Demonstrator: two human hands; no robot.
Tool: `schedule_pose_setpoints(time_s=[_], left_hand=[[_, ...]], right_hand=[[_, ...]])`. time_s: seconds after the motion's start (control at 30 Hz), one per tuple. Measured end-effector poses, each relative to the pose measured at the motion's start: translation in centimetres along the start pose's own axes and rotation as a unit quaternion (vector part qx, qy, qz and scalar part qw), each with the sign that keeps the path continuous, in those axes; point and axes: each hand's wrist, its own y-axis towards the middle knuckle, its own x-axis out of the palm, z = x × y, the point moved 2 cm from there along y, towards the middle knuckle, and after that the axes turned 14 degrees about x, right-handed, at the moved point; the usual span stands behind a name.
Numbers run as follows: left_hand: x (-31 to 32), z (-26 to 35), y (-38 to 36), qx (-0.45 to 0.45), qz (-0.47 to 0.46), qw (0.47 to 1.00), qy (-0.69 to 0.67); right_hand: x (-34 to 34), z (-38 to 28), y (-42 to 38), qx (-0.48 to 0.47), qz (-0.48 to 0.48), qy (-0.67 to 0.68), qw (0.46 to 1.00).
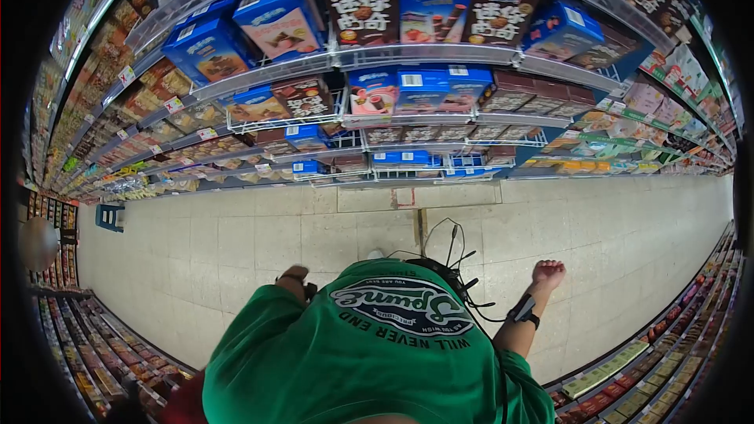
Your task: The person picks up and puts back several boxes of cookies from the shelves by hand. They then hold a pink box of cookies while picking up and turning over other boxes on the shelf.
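Observation:
My right hand (549, 272) is held out to the right over the floor, its fingers curled in and nothing visible in them. A dark band with a device (523, 310) sits on that wrist. My left hand (295, 272) hangs close to my body on the left, partly hidden by the green sleeve, and its fingers do not show clearly. Neither hand touches the shelves. In front of me stand shelves with blue snack boxes (279, 22) and brown snack boxes (361, 8).
Black cables (463, 267) stick out at my waist. Pale floor tiles (220, 243) lie between the shelf rows. A blue step stool (110, 217) stands at the far left, near a person (39, 243). More stocked shelves (652, 373) run behind me on the right.

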Motion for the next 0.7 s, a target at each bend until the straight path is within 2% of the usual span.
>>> schedule_pose_setpoints(time_s=[0.03,0.07,0.1,0.13,0.17,0.2,0.23,0.27,0.33,0.4,0.43,0.47,0.5,0.57,0.63,0.7], left_hand=[[2.5,0.4,-9.2,0.256,0.141,0.907,0.302],[3.4,-0.2,-8.4,0.189,0.12,0.967,0.124],[3.6,1.7,-9.5,0.143,0.079,0.986,0.044],[4.5,2.2,-11.4,0.104,0.13,0.947,-0.273],[4.9,3.5,-12.3,0.003,0.168,0.898,-0.406],[5.3,4.7,-13.1,-0.098,0.202,0.82,-0.526],[5.7,4.9,-12.6,-0.099,0.206,0.82,-0.525],[5.9,5.5,-11.6,-0.095,0.213,0.841,-0.489],[6.6,7.6,-11.6,-0.094,0.221,0.859,-0.452],[6.7,12.8,-11.9,-0.035,0.219,0.876,-0.429],[6.9,14.7,-12.1,-0.036,0.223,0.873,-0.432],[6.6,16.9,-12.0,0.009,0.216,0.89,-0.401],[6.5,18.5,-12.1,0.053,0.209,0.904,-0.369],[7.2,19.1,-12.7,0.059,0.234,0.9,-0.364],[8.6,19.0,-14.5,0.045,0.27,0.887,-0.372],[11.0,16.0,-14.9,0.014,0.266,0.871,-0.413]], right_hand=[[0.7,0.0,-0.1,0.015,0.002,0.005,1.0],[2.1,0.0,-0.6,0.013,0.01,0.007,1.0],[2.7,-0.6,0.1,0.011,0.006,0.002,1.0],[3.0,-1.1,0.6,0.011,0.003,-0.002,1.0],[3.1,-1.8,1.1,0.015,0.006,0.001,1.0],[3.6,-2.8,1.6,0.012,-0.006,-0.007,1.0],[4.3,-3.7,2.2,0.008,-0.02,-0.015,1.0],[4.9,-4.4,2.9,0.012,-0.021,-0.014,1.0],[5.5,-5.7,4.3,-0.001,0.007,-0.054,0.999],[5.3,-6.5,6.2,0.006,0.025,-0.091,0.996],[5.7,-6.7,7.3,0.007,0.04,-0.125,0.991],[5.7,-6.5,8.7,0.01,0.032,-0.125,0.992],[4.5,-6.2,10.3,0.036,0.04,-0.148,0.988],[1.8,-5.1,14.1,0.072,0.087,-0.206,0.972],[-0.1,-3.7,15.8,0.093,0.132,-0.287,0.944],[-5.7,-2.3,20.7,0.121,0.142,-0.515,0.837]])
